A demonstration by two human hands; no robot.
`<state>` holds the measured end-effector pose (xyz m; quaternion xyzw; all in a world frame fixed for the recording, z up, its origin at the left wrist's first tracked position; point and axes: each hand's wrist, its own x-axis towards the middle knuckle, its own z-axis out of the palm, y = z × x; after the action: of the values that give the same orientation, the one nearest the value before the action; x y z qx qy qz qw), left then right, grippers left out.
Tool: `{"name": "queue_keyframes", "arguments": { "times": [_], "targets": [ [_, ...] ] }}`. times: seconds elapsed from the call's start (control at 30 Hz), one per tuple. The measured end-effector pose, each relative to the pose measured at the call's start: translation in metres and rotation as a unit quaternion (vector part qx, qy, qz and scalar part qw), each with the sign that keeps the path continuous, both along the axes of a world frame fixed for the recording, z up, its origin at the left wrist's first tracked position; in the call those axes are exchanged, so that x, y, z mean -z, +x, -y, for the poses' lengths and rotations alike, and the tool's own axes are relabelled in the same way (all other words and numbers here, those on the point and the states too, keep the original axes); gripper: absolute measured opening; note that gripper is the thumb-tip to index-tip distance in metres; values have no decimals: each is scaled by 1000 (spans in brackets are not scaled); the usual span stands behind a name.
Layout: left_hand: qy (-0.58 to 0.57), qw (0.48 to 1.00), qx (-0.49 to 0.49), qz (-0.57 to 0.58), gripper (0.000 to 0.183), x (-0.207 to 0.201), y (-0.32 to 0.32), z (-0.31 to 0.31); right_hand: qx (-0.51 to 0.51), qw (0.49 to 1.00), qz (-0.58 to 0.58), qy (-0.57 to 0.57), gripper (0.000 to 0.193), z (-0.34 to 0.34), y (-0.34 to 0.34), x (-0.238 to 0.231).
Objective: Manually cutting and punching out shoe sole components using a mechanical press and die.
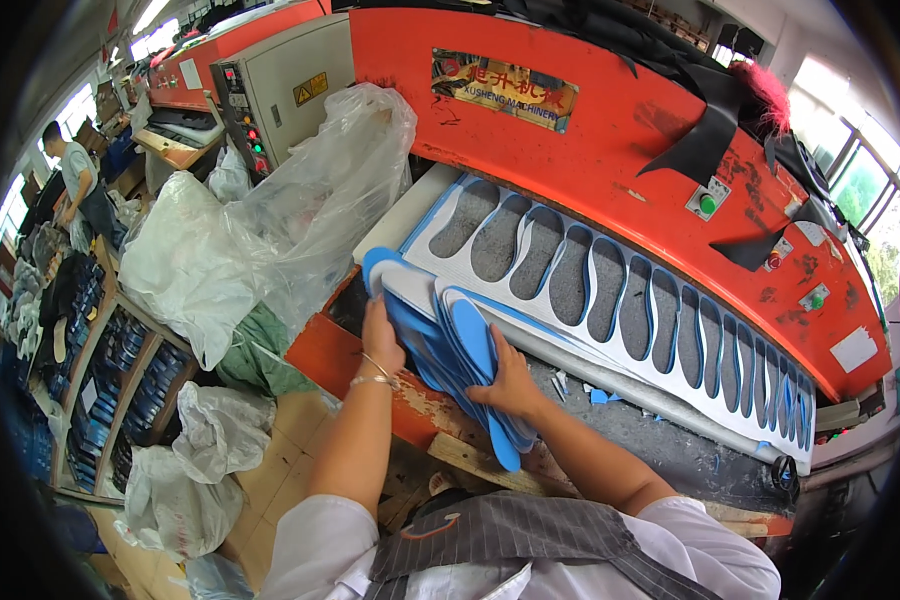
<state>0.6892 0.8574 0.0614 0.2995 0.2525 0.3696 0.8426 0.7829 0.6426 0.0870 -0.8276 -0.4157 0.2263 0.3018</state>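
"How do the hands hold the insoles (469, 330)?"

"The left hand (381, 342) is half curled against their left side; the right hand (513, 382), partly open, clasps the right side between thumb and fingers. The stack sits between them, near the cut sheet (432, 236)."

"And doing it well?"

"Even pressure from both sides should keep the fanned pile from slipping."

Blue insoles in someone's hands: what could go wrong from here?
The blue insoles are fanned unevenly between the left grip and right grip, so a few might slide out. Blue scraps lie on the dark bench nearby and might cling to any insole that drops there. The insoles' upper ends are close to the white cut sheet and could catch its edge.
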Motion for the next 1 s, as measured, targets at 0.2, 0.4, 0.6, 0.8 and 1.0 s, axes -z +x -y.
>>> {"name": "queue_keyframes", "arguments": {
  "times": [0.2,0.4,0.6,0.8,1.0],
  "targets": [
    [329,942,27,-54,74,-26,8,110,9,993,29,110,120,8,-9,-13],
    [471,881,-19,37,89,-77,2,175,-108,896,241,356,124,77,5,-52],
    [458,880,123,-21,103,-62,-13,232,-133,892,-147,406,136,162,54,-30],
    [627,756,39,-184,97,-49,12,313,-198,891,-149,382,73,209,51,4],
    [502,854,-46,-128,64,-94,-27,377,-334,867,-259,265,120,248,31,-43]
  ]
}}
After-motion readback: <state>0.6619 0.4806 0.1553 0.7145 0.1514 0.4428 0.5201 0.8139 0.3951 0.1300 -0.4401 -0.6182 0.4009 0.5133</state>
